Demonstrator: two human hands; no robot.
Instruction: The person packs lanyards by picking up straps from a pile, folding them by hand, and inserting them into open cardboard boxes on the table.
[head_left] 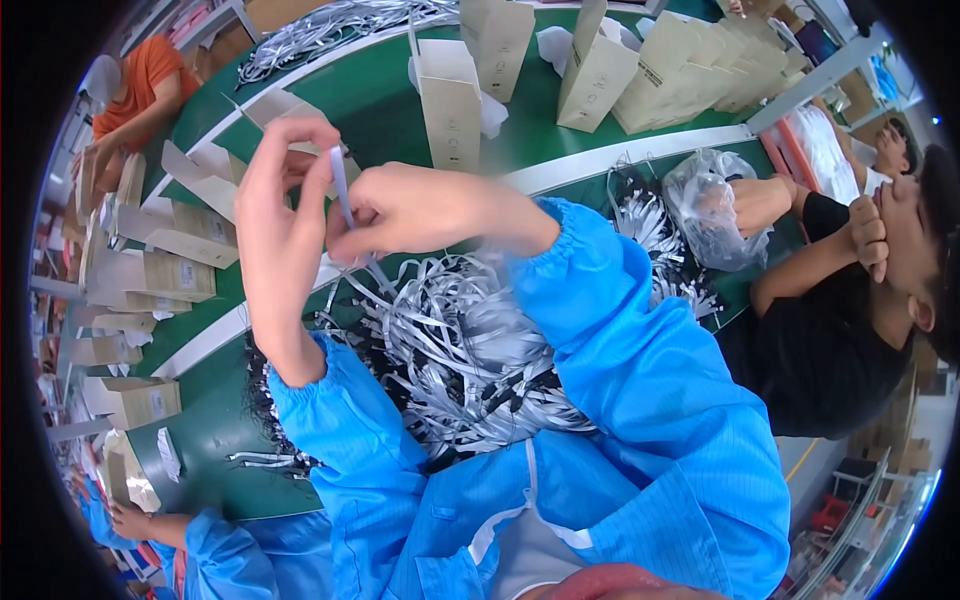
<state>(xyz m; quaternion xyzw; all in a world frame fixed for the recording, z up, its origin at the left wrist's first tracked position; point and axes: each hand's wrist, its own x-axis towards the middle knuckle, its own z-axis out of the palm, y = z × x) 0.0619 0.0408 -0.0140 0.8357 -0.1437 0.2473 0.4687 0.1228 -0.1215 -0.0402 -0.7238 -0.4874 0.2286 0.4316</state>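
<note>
The person's two hands meet close together, both clamped on one pale grey-lilac flat strip (340,178) held up over the near side of the work. Its long axis tilts slightly, top toward eleven o'clock and lower part toward five, where it drops behind the right fingers, shows again below and runs to the pile; its lower end cannot be made out.

The left hand (283,205) stands upright, wrist at six, fingers arched over toward one, thumb and fingertips pinching the strip near its top. The right hand (410,212) lies on its side, knuckles toward nine, fingers curled in around the strip lower down, wrist toward three. Both forearms rise in blue sleeves (625,320).

Counting from the hands, a tangled pile of silvery strips (480,325) with dark ends lies between four and five, on the green desk (215,425). A tall cream carton (450,115) stands at two; more open cartons (180,275) line up from nine to seven. At three, a co-worker's hand (760,205) is in a clear plastic bag (708,240). Another bundle of strips (340,42) lies at twelve, and a person in orange (150,85) is at ten.
</note>
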